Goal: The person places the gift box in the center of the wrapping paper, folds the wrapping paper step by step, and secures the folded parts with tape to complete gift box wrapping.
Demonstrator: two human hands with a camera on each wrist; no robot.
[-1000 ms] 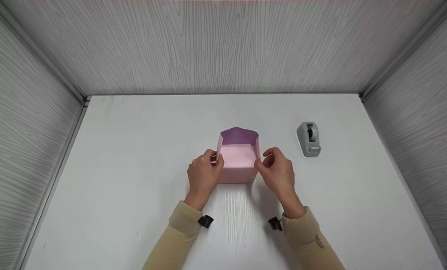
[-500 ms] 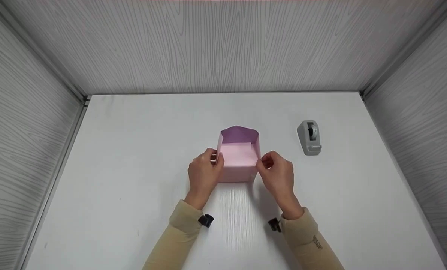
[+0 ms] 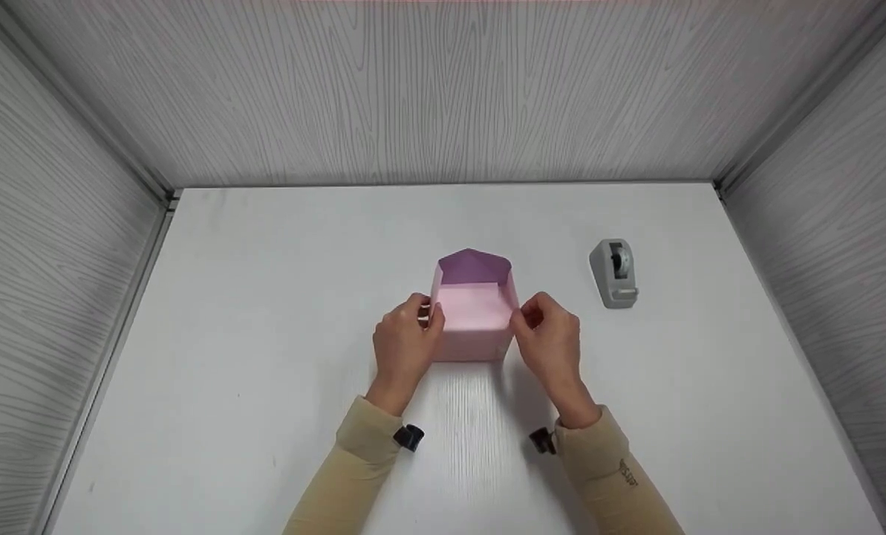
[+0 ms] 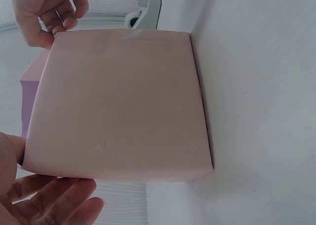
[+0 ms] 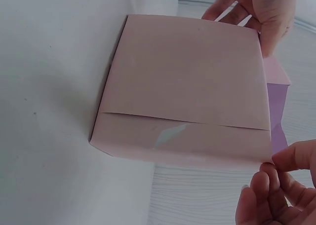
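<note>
A pink paper box stands on the white table, its top open, with a purple inner flap raised at the far side. My left hand holds the box's left side, thumb at the near top edge and fingers along the outside. At the near right top corner, my right hand pinches the edge between thumb and fingertip. The right wrist view shows a seam across the near face and a shiny piece of tape over it.
A grey tape dispenser stands to the right, beyond my right hand. Grey wood-patterned panels wall off the back and both sides of the table.
My right thumb and fingertip have come together on the box's right corner and shifted slightly away from me. My left hand and the box stay nearly in place.
</note>
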